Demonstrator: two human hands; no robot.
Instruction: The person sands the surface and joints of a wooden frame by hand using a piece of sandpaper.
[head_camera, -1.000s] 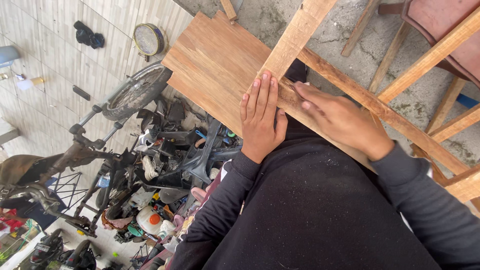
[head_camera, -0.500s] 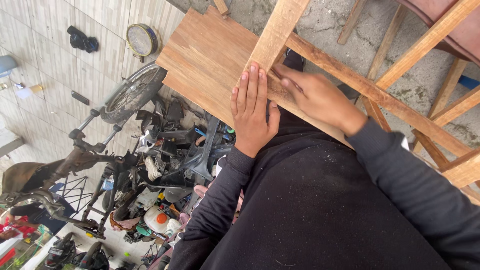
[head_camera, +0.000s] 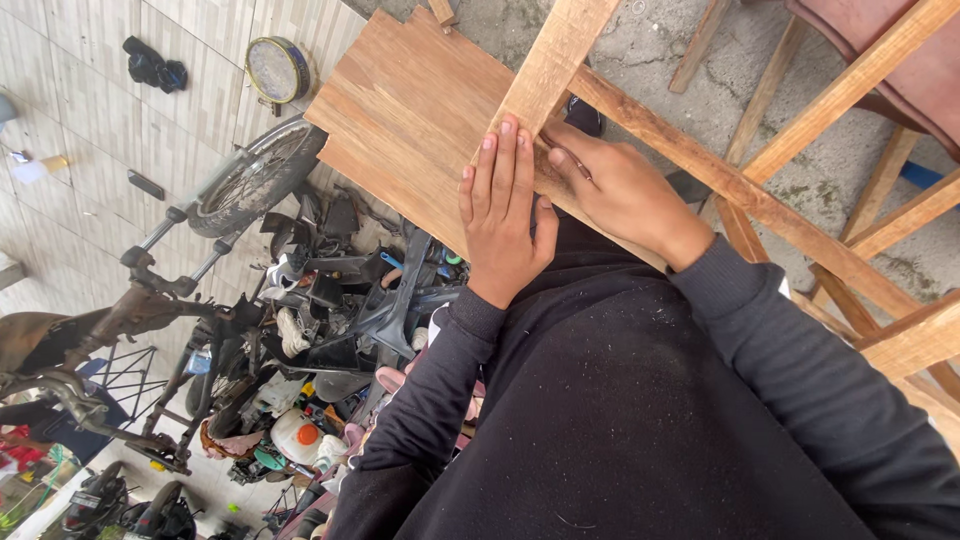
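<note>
A flat brown wooden board (head_camera: 410, 120) lies under a frame of light wooden slats (head_camera: 555, 60). My left hand (head_camera: 505, 215) rests flat on the board, fingers together, fingertips touching the edge of one slat. My right hand (head_camera: 620, 190) lies just to its right, where that slat crosses a long diagonal slat (head_camera: 760, 200). Its fingers curl down onto the wood, and a thin dark line shows under them; I cannot tell whether it is a held tool. Both arms wear dark sleeves flecked with sawdust.
A stripped motorcycle (head_camera: 250, 190) and a heap of parts (head_camera: 340, 300) fill the left side on a tiled floor. A round tin (head_camera: 278, 68) and a dark cloth (head_camera: 150, 65) lie there too. More wooden slats and a reddish seat (head_camera: 900, 70) stand at the right over rough concrete.
My right hand has drawn in toward the left hand's fingertips, and its fingers have curled at the slat crossing. The left hand stays flat on the board. The view shifted slightly.
</note>
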